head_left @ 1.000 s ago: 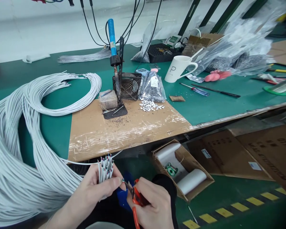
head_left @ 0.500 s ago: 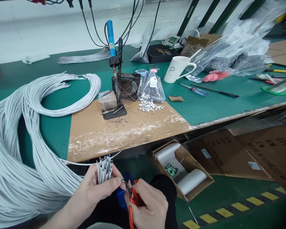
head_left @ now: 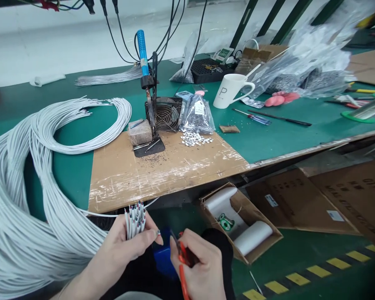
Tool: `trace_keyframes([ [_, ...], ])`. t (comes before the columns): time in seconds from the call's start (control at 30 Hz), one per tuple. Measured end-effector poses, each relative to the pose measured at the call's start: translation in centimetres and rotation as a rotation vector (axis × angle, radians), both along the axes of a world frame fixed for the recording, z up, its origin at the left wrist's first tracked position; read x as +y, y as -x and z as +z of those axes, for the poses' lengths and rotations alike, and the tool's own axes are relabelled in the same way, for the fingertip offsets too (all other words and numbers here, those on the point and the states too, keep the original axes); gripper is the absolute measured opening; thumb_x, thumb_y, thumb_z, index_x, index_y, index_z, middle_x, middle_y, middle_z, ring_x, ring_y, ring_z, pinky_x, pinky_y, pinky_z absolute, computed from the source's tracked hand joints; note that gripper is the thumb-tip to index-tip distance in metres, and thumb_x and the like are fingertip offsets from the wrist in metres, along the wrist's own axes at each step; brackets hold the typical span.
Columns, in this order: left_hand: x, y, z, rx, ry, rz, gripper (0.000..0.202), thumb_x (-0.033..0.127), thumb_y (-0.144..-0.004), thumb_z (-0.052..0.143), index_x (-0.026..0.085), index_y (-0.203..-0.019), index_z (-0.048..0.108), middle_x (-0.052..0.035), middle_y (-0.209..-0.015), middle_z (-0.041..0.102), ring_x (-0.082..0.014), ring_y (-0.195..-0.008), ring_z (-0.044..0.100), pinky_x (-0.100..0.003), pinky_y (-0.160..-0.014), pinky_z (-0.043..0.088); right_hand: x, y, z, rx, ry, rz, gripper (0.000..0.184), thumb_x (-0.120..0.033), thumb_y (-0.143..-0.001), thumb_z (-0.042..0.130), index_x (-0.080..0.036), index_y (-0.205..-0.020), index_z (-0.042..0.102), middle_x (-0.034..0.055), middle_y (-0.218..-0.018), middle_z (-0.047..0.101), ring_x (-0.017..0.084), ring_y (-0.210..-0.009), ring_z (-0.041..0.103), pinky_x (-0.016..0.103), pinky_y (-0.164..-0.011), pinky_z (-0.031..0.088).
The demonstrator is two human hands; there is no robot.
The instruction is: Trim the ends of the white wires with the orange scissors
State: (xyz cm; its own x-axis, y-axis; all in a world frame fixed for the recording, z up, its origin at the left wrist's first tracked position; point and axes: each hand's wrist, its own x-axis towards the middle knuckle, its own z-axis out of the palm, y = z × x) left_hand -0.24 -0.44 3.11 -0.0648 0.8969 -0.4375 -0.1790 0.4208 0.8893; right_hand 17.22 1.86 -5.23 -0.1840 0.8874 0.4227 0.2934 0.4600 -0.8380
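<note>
My left hand (head_left: 125, 248) is closed around a bundle of white cable ends (head_left: 135, 218) that stand upright with stripped coloured cores on top; thumb and forefinger pinch one small wire tip. My right hand (head_left: 200, 266) grips red-handled cutters (head_left: 181, 260), whose jaws point up-left, a short gap from the left thumb. Both hands are below the bench's front edge. The cables run left into a big coil of white cable (head_left: 25, 200) lying on the green bench.
A cardboard sheet (head_left: 162, 166) lies on the bench, bearing a soldering iron on a stand (head_left: 146, 91), a small fan (head_left: 164, 114), a bag of parts (head_left: 196, 114) and loose metal terminals (head_left: 193, 138). A white mug (head_left: 231, 89) and screwdrivers stand further right. Open cardboard boxes (head_left: 240, 221) sit on the floor.
The cutters' jaws have drawn back to the right, away from the wire tip pinched in my left hand. The view has shifted slightly.
</note>
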Motion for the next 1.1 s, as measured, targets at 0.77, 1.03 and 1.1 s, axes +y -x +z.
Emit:
trace_keyframes([
  [0.77, 0.0, 0.3, 0.4, -0.093, 0.047, -0.033, 0.029, 0.041, -0.077, 0.082, 0.016, -0.077, 0.068, -0.0022, -0.067, 0.066, -0.0083, -0.051, 0.032, -0.026, -0.051, 0.018, 0.5, 0.4, 1.3, -0.135, -0.234, 0.057, 0.033, -0.004, -0.074, 0.054, -0.024, -0.065, 0.028, -0.0069, -0.058, 0.030, 0.009, -0.048, 0.030, 0.026, -0.045, 0.021],
  [1.03, -0.4, 0.3, -0.2, -0.024, 0.021, -0.025, 0.024, 0.039, -0.081, 0.081, 0.018, -0.079, 0.068, -0.0004, -0.068, 0.068, -0.0097, -0.054, 0.032, -0.026, -0.052, 0.023, 0.3, 0.4, 1.2, -0.124, -0.243, 0.053, 0.035, -0.004, -0.077, 0.057, -0.023, -0.062, 0.031, -0.0070, -0.055, 0.034, 0.008, -0.046, 0.031, 0.026, -0.045, 0.022],
  [1.1, -0.4, 0.2, -0.2, 0.001, 0.019, -0.012, 0.023, 0.038, -0.080, 0.081, 0.018, -0.079, 0.070, -0.0006, -0.069, 0.068, -0.0097, -0.054, 0.031, -0.026, -0.053, 0.022, -0.1, 1.3, 0.9, -0.015, -0.209, 0.018, 0.034, -0.003, -0.074, 0.060, -0.021, -0.059, 0.036, -0.0073, -0.054, 0.037, 0.007, -0.045, 0.032, 0.025, -0.044, 0.021],
])
